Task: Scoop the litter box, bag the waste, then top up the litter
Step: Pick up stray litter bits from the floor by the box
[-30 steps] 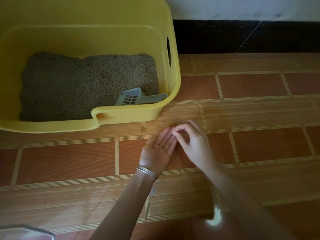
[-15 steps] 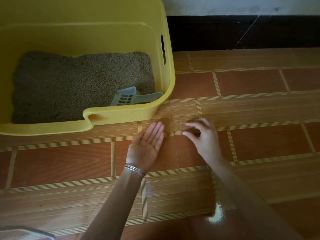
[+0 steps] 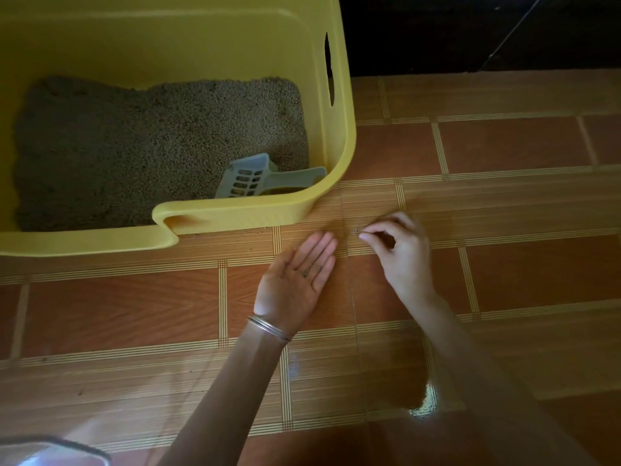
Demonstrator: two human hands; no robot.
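— step in hand?
— tidying spill, seemingly: picking stray grains [image 3: 355,231] off the floor [image 3: 504,280]. right hand [image 3: 400,250] curled, thumb and forefinger pinching one; left hand [image 3: 295,280] flat, palm up, carrying a few.
— next?
— probably tipping the palm over the litter box [image 3: 235,216], kept level till past the rim.
— box itself?
— yellow, on the floor just beyond the hands; litter [image 3: 134,146] shallow, uneven; grey scoop [image 3: 248,178] lying in the near right corner.

A home, by its patterned floor tiles [image 3: 510,146], dark skirting [image 3: 437,35] and yellow litter box [image 3: 168,45].
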